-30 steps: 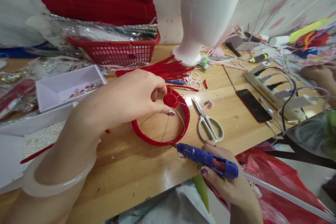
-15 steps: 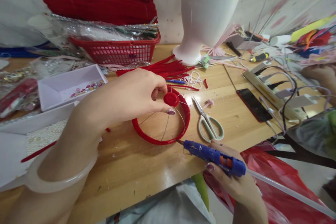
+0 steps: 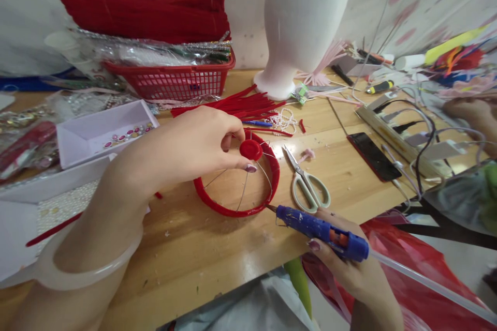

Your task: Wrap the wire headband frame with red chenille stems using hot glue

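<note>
A red fuzzy ring lies on the wooden table, with thin wires running from it to a round red piece above its middle. My left hand pinches that round red piece between thumb and fingers. In my right hand is a blue glue gun, a long clear glue stick reaching out of its back. The nozzle is at the ring's near right rim; whether it touches I cannot tell. White-handled scissors lie right of the ring.
Behind stand a red basket heaped with red pipe cleaners and a white mannequin head. Left are white trays with gems and beads. A phone and power strip lie right. Another person's hand is at the right edge.
The glue gun's nozzle has shifted slightly right along the ring's near rim. My left hand keeps its pinch on the round red piece. The whole view has moved a little.
</note>
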`<state>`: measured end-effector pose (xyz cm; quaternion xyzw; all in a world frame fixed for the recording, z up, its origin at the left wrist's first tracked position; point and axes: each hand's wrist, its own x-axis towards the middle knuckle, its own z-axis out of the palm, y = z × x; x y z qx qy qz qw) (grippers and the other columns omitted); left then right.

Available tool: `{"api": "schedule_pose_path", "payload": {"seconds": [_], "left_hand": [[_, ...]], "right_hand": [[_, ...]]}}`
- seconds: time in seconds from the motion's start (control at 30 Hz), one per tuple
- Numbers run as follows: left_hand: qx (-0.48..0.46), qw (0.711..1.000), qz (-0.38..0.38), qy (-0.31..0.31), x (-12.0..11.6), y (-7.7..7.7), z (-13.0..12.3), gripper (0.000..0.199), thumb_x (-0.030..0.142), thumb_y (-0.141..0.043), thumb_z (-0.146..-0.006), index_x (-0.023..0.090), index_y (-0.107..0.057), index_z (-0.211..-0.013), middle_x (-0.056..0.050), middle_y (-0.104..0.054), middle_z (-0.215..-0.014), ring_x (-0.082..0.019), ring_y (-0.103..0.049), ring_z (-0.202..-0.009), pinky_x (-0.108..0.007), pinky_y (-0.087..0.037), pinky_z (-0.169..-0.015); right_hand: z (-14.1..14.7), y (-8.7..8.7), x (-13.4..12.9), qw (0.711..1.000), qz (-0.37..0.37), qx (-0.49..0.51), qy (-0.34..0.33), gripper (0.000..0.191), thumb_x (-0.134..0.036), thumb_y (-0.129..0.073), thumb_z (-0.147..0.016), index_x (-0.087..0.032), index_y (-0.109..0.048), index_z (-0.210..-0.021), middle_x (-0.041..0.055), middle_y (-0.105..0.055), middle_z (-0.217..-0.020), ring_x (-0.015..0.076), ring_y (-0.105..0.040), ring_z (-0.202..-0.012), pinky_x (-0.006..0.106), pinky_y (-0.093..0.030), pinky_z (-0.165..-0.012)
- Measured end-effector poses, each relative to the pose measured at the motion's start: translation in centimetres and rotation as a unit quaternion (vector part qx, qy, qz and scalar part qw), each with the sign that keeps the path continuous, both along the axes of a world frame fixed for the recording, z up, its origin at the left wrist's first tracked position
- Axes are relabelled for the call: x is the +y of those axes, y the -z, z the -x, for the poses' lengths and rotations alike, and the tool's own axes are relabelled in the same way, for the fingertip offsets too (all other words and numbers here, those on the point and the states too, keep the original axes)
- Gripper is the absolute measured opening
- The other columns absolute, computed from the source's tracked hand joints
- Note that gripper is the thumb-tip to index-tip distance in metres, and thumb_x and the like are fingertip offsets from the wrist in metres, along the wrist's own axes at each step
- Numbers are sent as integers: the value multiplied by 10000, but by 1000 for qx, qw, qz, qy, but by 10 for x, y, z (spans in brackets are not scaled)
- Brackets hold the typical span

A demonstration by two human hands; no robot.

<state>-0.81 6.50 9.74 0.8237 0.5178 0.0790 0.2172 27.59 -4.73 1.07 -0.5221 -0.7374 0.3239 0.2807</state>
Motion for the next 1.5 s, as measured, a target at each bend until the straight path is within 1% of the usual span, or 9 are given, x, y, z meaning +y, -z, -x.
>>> {"api": "schedule_pose_path", "payload": {"seconds": [0.3, 0.47, 0.63, 0.87, 0.97, 1.13, 1.27, 1.37, 1.5], "left_hand": [[-1, 1000, -1, 4, 1, 1, 1, 346, 567, -679, -763, 251, -746, -888, -1, -704, -755, -168, -561, -615, -297, -322, -564], [3, 1000, -6, 4, 0, 1, 1, 343, 550, -665, -777, 244, -747, -906, -8, -714, -791, -176, -574, -643, -299, -334, -583], [6, 1000, -7, 1, -2, 1, 0, 307, 493, -636, -797, 239, -745, -930, -7, -717, -816, -179, -592, -666, -297, -350, -596], [8, 1000, -10, -5, -2, 2, 0, 295, 482, -631, -795, 240, -736, -926, -4, -716, -832, -177, -598, -661, -289, -355, -577], [4, 1000, -15, -8, -3, 2, 0, 297, 475, -632, -795, 240, -736, -943, -5, -720, -844, -180, -604, -673, -288, -360, -582], [2, 1000, -15, -9, -4, 2, -1, 286, 471, -638, -797, 250, -737, -949, 2, -728, -869, -182, -614, -698, -287, -369, -603], [5, 1000, -16, -7, -3, 2, 0, 326, 501, -647, -792, 239, -737, -962, -12, -731, -883, -192, -618, -709, -291, -370, -608], [4, 1000, -15, -7, -3, 2, 0, 318, 497, -644, -792, 240, -738, -953, -13, -731, -891, -193, -623, -713, -291, -373, -611], [4, 1000, -19, -6, -4, 2, -1, 310, 490, -639, -794, 241, -736, -952, -10, -732, -896, -193, -629, -724, -290, -379, -615]], "right_hand": [[9, -1, -3, 999, -17, 16, -37, 306, -459, -608, -895, -219, -566, -709, 16, -564, -665, 185, -545, -603, 306, -431, -550], [8, 0, -2, 999, -27, 9, -30, 303, -431, -612, -899, -214, -549, -697, -4, -520, -624, 161, -508, -564, 289, -409, -530], [3, 2, -4, 999, -40, 5, -5, 300, -432, -619, -898, -222, -550, -695, 3, -532, -634, 172, -530, -568, 290, -427, -531], [1, 0, -4, 999, -39, -8, 16, 295, -425, -625, -886, -220, -559, -685, 0, -530, -619, 171, -538, -551, 279, -427, -509], [1, -2, -3, 999, -47, -16, 12, 300, -417, -611, -890, -215, -557, -676, -3, -530, -607, 162, -535, -543, 269, -415, -492], [0, 0, -4, 998, -59, -17, 7, 246, -393, -624, -889, -217, -578, -724, -9, -532, -623, 159, -547, -557, 265, -436, -510], [0, 2, -5, 997, -71, -17, 6, 257, -396, -624, -898, -227, -550, -719, -1, -548, -646, 172, -560, -585, 277, -449, -536], [0, 2, -5, 998, -64, -19, 1, 300, -424, -613, -906, -227, -519, -699, 5, -555, -659, 171, -564, -592, 276, -443, -533], [3, -1, -4, 998, -46, -28, -20, 320, -455, -585, -914, -212, -544, -709, 0, -539, -637, 155, -544, -553, 270, -421, -505]]}}
